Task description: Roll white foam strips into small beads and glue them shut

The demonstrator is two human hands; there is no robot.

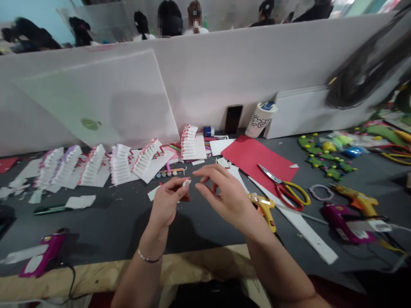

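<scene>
Over the middle of the dark tabletop, my left hand (167, 199) pinches a small white piece (186, 182) between thumb and fingers; whether it is paper or foam I cannot tell. Just to its right, my right hand (221, 190) hovers with thumb and fingers apart and nothing visible between them. Behind the hands stand white cards (147, 160) edged with small red and pink pieces. A yellow glue gun (266, 209) lies beside my right wrist, partly hidden by it. Near it rest scissors (287, 190) with red and yellow handles, on a red sheet (250, 156).
A white partition (208, 72) closes off the back, with people beyond it. A phone (233, 119) and a paper cup (260, 119) stand against it. Purple glue guns (43, 254) lie at left and right with cords. Green felt pieces (316, 156) are at the right.
</scene>
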